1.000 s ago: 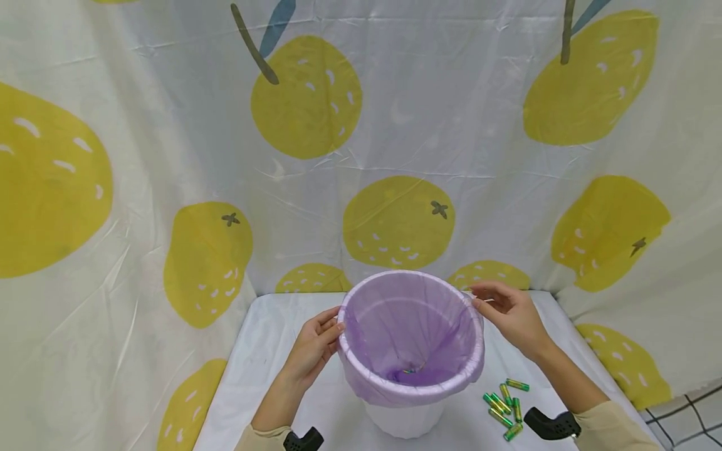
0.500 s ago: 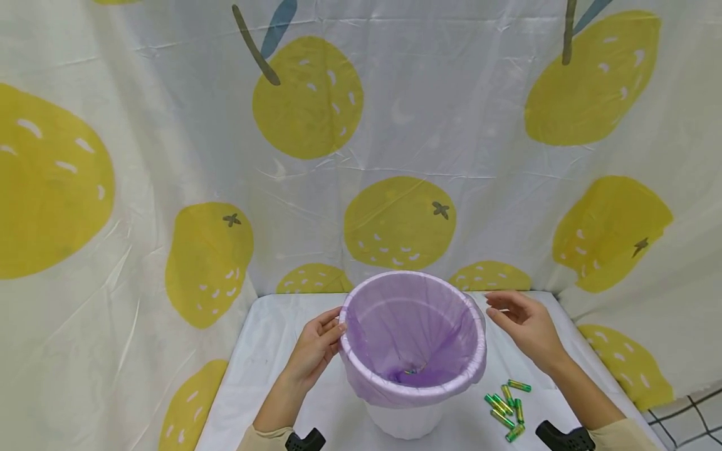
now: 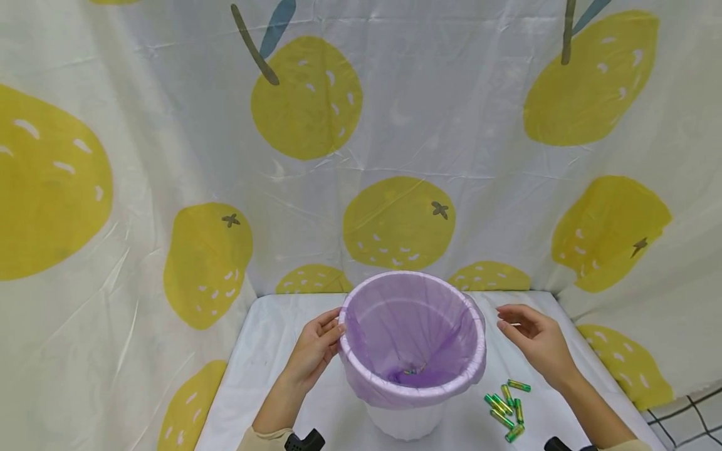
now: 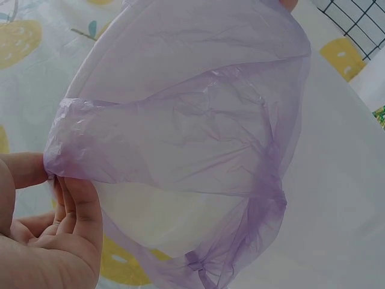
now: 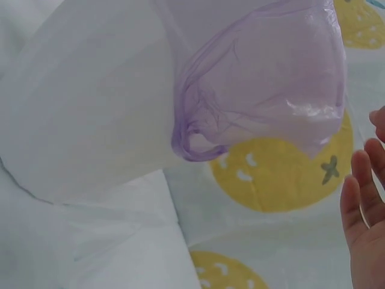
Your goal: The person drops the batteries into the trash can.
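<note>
A white trash bin (image 3: 405,422) stands on the white-covered table, lined with a purple trash bag (image 3: 395,319) folded over its rim. My left hand (image 3: 313,344) pinches the bag-covered rim on the left side, thumb and fingers on either side in the left wrist view. My right hand (image 3: 540,343) hovers right of the bin, apart from it, with loosely bent fingers and nothing in them. From the right wrist view, the bag's loose edge (image 5: 258,84) hangs down the bin's outside. Something small and greenish (image 3: 410,371) shows at the bag's bottom, too small to tell.
Several green and gold batteries (image 3: 502,408) lie on the table to the right of the bin. A fruit-print cloth (image 3: 395,113) hangs behind and beside the white tabletop (image 3: 271,376). A black wire grid (image 3: 690,419) shows at the far right.
My right hand has let go of the bin's right rim and drawn away to the right and slightly down. My left hand and the bin stay in place.
</note>
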Tool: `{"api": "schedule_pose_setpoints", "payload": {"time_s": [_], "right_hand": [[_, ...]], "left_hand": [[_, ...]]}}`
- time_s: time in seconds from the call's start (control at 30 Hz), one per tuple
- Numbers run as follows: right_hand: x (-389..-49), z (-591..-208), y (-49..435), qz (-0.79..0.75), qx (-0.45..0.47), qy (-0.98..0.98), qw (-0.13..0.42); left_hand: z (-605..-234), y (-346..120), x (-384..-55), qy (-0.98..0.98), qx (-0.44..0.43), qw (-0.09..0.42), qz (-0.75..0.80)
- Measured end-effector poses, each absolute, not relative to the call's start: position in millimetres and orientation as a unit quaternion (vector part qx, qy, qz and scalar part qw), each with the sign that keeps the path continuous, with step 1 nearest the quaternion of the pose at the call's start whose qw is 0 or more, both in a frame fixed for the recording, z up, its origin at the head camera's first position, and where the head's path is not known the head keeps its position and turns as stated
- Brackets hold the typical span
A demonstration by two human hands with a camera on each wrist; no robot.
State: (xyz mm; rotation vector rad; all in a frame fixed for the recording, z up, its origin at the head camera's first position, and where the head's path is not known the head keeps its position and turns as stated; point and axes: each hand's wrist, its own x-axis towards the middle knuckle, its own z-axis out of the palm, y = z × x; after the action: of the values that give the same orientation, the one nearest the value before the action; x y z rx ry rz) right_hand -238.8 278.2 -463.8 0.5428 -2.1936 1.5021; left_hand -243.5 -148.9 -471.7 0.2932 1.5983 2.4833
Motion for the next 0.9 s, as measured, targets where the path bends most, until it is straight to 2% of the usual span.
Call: {"api": "schedule_pose_setpoints", "payload": {"time_s": [0.43,0.9], "right_hand": [[-231,-486,289,0.526,0.143,-0.814,0.201],[-218,-526,303,0.505,0.07,-0.842,0.173]], "left_hand": [[-471,-150,-243,0.542,0.102,0.079,0.83],[-473,-148,-245,0.535,0.101,0.083,0.835]]}}
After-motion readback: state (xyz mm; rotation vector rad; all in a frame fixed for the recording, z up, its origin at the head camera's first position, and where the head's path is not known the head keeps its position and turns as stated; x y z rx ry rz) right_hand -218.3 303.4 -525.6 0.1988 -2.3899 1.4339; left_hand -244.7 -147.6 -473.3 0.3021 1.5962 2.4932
